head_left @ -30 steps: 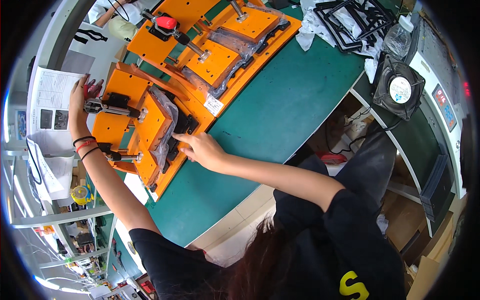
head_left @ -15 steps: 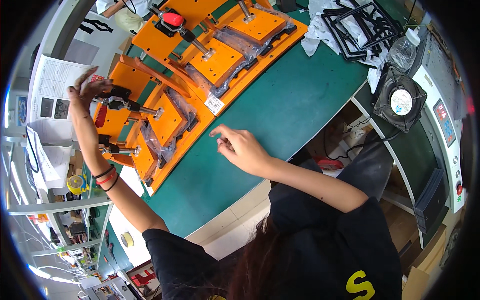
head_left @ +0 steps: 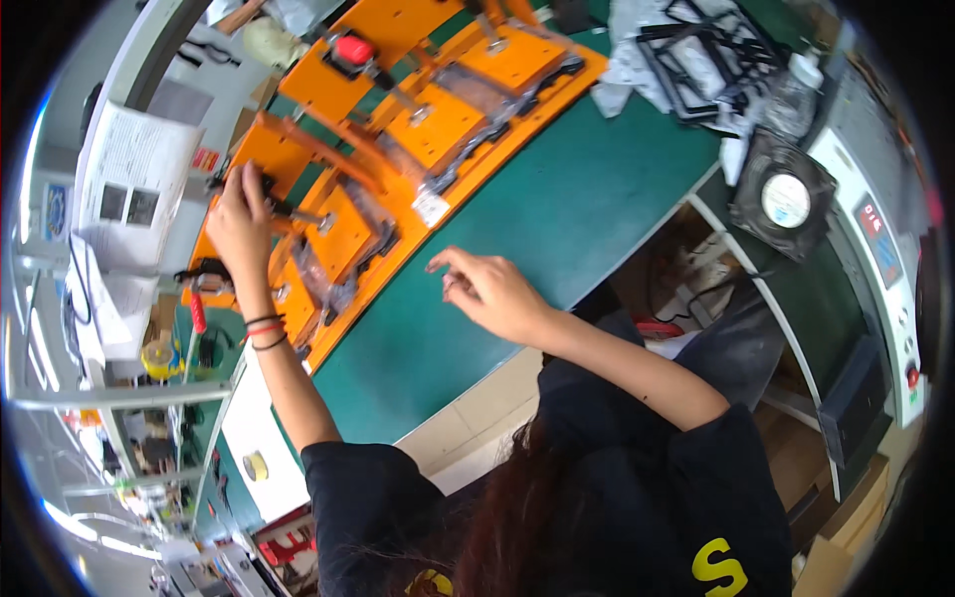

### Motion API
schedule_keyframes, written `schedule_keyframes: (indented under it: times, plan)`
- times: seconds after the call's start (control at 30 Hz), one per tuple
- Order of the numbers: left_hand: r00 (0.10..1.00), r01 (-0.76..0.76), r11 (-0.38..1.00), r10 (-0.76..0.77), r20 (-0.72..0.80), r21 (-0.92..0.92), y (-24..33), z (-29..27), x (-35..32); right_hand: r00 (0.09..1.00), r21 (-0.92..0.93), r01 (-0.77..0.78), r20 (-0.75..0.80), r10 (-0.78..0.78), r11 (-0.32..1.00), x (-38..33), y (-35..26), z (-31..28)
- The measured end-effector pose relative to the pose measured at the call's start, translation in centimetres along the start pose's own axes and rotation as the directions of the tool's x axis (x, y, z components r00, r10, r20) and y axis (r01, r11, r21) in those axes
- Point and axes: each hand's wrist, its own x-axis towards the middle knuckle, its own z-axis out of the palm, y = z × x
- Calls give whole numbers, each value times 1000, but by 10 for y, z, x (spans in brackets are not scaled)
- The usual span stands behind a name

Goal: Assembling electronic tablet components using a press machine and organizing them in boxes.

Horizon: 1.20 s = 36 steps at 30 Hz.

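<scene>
Orange fixture plates (head_left: 338, 234) line the green bench mat (head_left: 557, 229) in the head view. The left hand (head_left: 237, 221) rests on the black toggle-clamp handle (head_left: 261, 187) at the near fixture's far edge, fingers curled around it. The right hand (head_left: 494, 295) hovers over bare mat, fingers loosely spread, holding nothing. Judgement: press the handle squarely, wrist in line, with the free hand steadying the plate edge.

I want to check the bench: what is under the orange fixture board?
The orange fixture board lies on the green mat, which shows beside it. The left hand rests on its clamps. The mat beneath the board is covered.
</scene>
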Motion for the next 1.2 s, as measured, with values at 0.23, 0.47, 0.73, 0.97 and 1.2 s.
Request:
schedule_keyframes:
  times: [0.23, 0.47, 0.73, 0.97, 1.2]
  plan:
    - [999, 20, 899, 2, 51, -439, 65, 73, 9, 996, -34, -47, -74, 45, 998, -82, -24, -92]
    - [939, -249, 321, 311, -147, -914, 333, 153, -13, 828, -101, -83, -560, 12, 991, -234, -75, -181]
    - [801, -111, -59, 586, -124, -992, 432, 44, -131, 438, -443, -882, -645, -626, -161, -427, -273, -175]
    - [572, -120, -252, 773, -274, -960, 548, -14, -113, -631, 713, -666, -695, -345, -219, -705, -369, -132]
    - [654, 45, -203, 746, -125, -978, 574, -6, -126, -955, 536, -166, -297, -1, -827, -801, -251, -122]
